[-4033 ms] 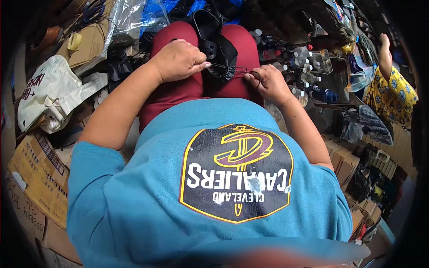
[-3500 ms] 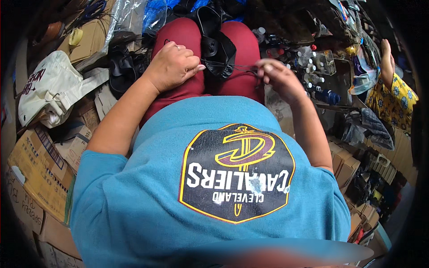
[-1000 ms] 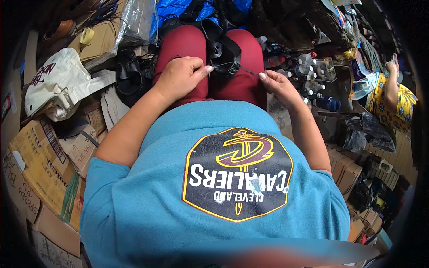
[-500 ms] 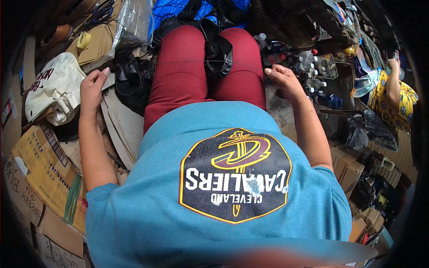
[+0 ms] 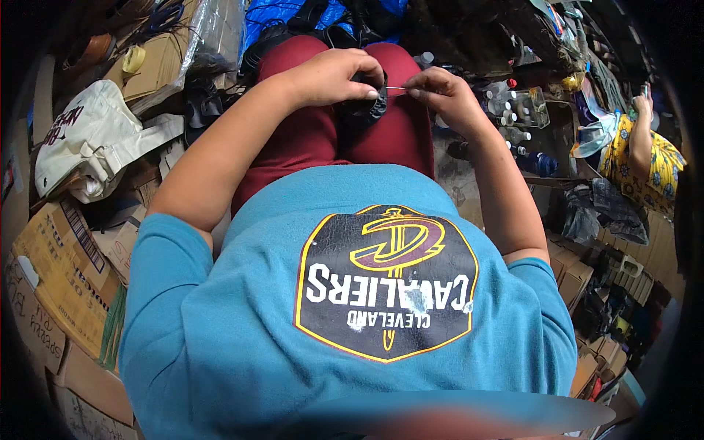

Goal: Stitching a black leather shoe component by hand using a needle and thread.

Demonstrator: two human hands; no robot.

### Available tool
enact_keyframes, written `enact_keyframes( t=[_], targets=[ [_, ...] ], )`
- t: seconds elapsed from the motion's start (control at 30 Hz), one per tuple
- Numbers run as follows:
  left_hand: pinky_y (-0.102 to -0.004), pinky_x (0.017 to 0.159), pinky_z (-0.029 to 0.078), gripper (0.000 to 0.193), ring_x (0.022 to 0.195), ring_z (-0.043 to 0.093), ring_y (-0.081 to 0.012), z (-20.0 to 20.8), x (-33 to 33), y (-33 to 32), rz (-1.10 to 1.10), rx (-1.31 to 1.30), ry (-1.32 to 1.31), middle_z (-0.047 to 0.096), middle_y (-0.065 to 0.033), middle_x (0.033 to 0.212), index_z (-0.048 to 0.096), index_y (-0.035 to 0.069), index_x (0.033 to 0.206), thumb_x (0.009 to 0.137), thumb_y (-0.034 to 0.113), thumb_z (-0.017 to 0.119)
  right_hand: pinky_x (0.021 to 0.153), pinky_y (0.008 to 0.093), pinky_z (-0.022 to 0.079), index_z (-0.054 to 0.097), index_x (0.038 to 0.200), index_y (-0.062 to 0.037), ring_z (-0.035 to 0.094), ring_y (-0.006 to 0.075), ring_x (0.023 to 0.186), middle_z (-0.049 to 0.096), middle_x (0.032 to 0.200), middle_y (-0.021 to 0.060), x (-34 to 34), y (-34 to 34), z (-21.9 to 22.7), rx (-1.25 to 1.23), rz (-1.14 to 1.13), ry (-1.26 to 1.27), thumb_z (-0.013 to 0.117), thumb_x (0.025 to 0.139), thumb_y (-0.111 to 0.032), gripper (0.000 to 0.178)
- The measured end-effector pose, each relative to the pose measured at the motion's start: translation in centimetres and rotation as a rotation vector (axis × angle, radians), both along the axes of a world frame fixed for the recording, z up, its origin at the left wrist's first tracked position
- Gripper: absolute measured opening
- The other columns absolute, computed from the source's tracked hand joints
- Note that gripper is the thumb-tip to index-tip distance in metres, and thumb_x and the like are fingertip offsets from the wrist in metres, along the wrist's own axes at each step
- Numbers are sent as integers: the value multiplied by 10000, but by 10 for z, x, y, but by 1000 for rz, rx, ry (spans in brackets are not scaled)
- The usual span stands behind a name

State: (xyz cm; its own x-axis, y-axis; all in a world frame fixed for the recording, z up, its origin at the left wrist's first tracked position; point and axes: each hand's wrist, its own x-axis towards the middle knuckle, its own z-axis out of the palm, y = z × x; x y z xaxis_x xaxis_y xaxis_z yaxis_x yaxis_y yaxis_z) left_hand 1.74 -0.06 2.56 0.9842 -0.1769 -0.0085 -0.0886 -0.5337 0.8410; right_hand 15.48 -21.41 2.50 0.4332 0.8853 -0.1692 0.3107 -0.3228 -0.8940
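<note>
Between my maroon-trousered thighs sits a black shoe [image 5: 367, 114], partly covered by my fingers. My left hand [image 5: 334, 77] curls over its upper edge, thumb pressed against the near side and fingertips behind it. Just to the right, my right hand [image 5: 444, 95] pinches a thin, straight, pale needle [image 5: 396, 89]. The needle's left end meets the shoe's edge beside my left thumb; whether it has gone into the material I cannot tell. No thread can be made out.
More black footwear lies on a blue sheet [image 5: 275, 11] ahead. At left are a white cloth bag [image 5: 84, 143] and cardboard boxes [image 5: 66, 257]. Several plastic bottles [image 5: 506, 110] stand at right. Beyond them sits a person in yellow patterned clothing [image 5: 645, 161].
My hands were wide apart, a dark thread stretched between them across my thighs. My left hand has swung right onto the shoe; my right hand has moved slightly inward and away from me.
</note>
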Motion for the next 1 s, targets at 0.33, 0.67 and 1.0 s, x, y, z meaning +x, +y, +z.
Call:
enact_keyframes(
  t=[0.33,0.67,1.0],
  targets=[
    [-312,819,463,228,887,600,-174,-16,21,8,-90,-143,94,633,-76,905,679,19,937,781,186,684,814,236,473,659,909,-32,578,96,877,560,930,6,1,8,-6,-81,77,-12,623,816,23,114],
    [-295,888,402,262,932,551,-159,-23,20,13,-114,-338,293,612,-54,933,681,22,990,800,201,657,743,260,484,709,919,-99,589,131,803,589,844,25,-19,1,-20,123,21,-84,658,758,11,201],
    [-290,862,399,306,891,531,-170,-20,22,12,-217,-174,290,551,-48,856,660,58,1099,825,192,634,694,322,490,720,916,-174,604,235,773,591,813,79,-35,-3,5,3,65,-404,670,773,-61,189]
  ],
)
